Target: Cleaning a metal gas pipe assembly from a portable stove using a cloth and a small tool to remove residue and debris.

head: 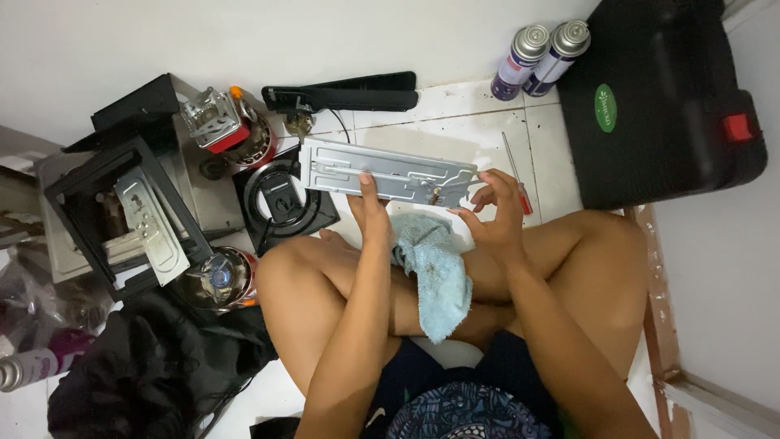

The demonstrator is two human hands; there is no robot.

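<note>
Hands of a person sitting cross-legged on the white tiled floor (455,122) hold a long grey metal plate (382,172) above the knees. The left hand (370,213) is closed on the lower edge of the plate near its middle, thumb lying on the face. The right hand (496,213) is half open at the right end of the plate, its fingertips pinched close to a small fitting there; whether they grip it cannot be told. A light blue cloth (435,272) lies over the crossed legs, just under the plate. A red-handled screwdriver (517,175) lies on the floor beside the right hand. Two spray cans (540,58) stand near a black case (658,97).
</note>
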